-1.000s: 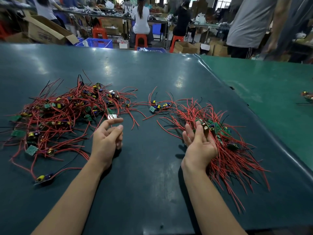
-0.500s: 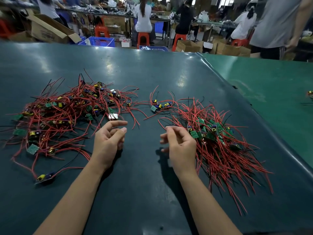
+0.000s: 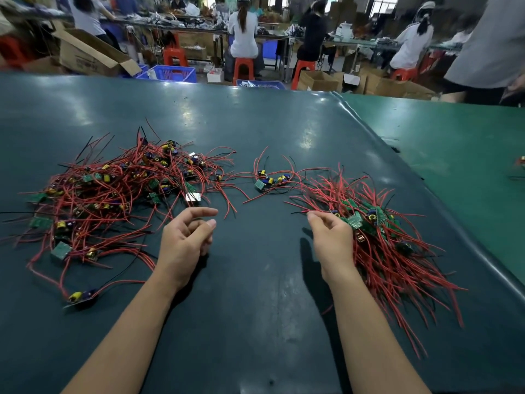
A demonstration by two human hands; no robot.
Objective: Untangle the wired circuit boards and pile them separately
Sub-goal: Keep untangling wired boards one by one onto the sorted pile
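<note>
Both forearms reach in from the near edge over the dark green desk (image 3: pixel 255 322). Left hand (image 3: pixel 184 243) rests on the desk with fingers loosely curled, holding nothing, just short of the tangled pile (image 3: pixel 113 194) of wired circuit boards on the left. One stray board (image 3: pixel 81 297) with red and black leads lies nearer, apart from that pile. Right hand (image 3: pixel 332 240) sits at the left edge of the sorted pile (image 3: pixel 383 240), red wires fanned toward the near right; fingers bent, fingertips close together, can't tell if they pinch a wire. Between the piles, farther out, a small cluster (image 3: pixel 270 179) of boards. Lighter green desk (image 3: pixel 454 155) abuts on the right. Beyond: cardboard boxes (image 3: pixel 91 56), blue crate (image 3: pixel 170 73), people seated on red stools (image 3: pixel 243 66) at benches.
</note>
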